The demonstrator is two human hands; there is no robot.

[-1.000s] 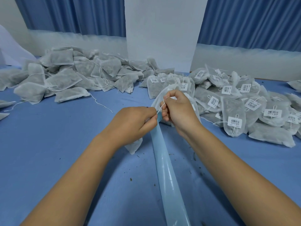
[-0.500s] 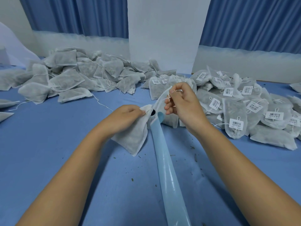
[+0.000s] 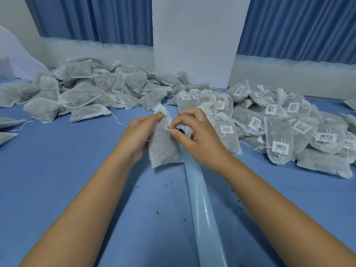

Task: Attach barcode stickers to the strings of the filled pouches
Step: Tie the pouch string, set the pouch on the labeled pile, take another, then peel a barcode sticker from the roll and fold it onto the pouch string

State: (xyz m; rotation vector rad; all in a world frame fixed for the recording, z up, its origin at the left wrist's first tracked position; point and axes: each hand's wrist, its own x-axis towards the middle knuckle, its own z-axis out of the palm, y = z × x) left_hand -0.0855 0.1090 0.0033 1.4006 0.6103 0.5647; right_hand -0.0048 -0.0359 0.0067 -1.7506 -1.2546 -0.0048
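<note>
Over the blue table (image 3: 57, 189), midway between its side edges, a pouch (image 3: 163, 149) is gripped at the neck by the left hand (image 3: 138, 133); its string (image 3: 167, 120) is pinched by the right hand (image 3: 200, 137). The string should be kept taut for labelling.

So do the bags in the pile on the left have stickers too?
No, the left pile holds only plain pouches, while the barcode stickers all sit on the right pile.
</note>
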